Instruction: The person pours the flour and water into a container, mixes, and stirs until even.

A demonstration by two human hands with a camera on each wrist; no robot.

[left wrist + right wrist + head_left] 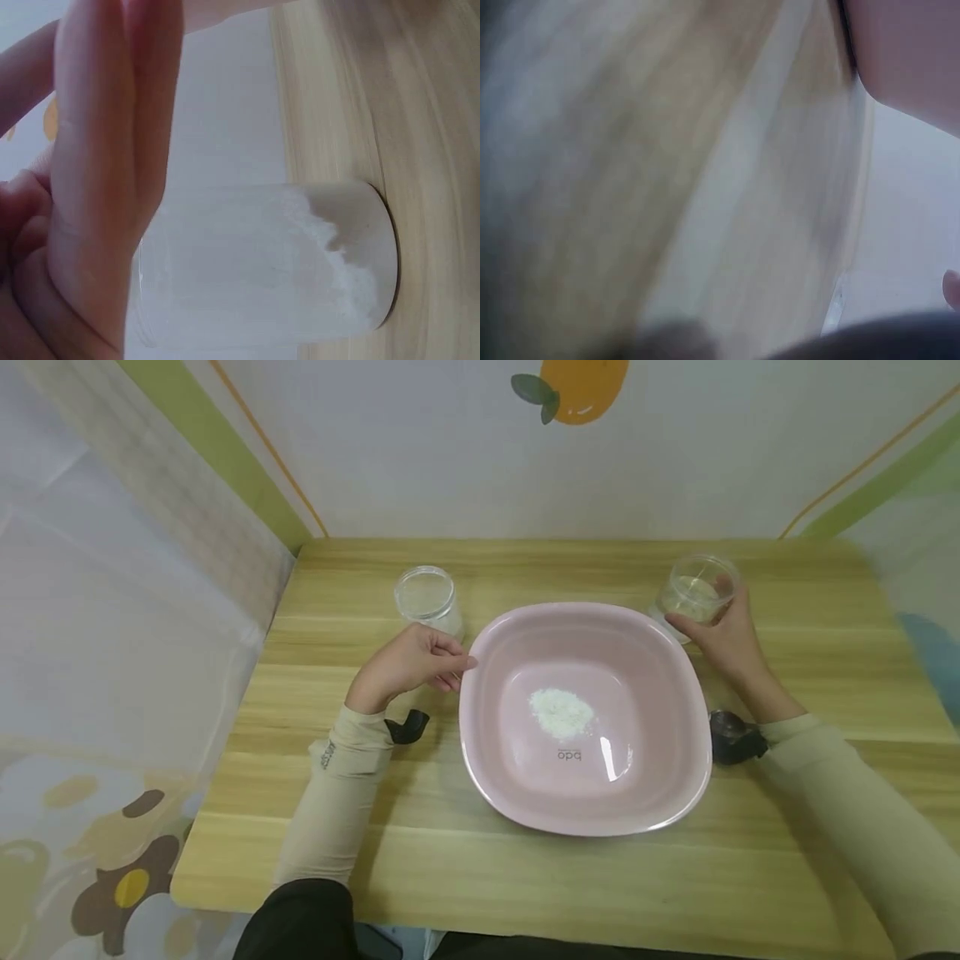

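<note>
Two clear jars on a wooden tabletop (pixel 525 877), one each side of a pink basin (pixel 667 777). Left jar (pixel 429 599), far left of the basin, holds white powder (seen against its wall in the left wrist view); left hand (pixel 408 664) rests just near of it, fingers loosely curled, gripping nothing, fingertips by the basin rim. Right jar (pixel 696 589), far right: right hand (pixel 726 639) wraps around it. Small white powder heap (pixel 561 712) lies on the basin floor.
</note>
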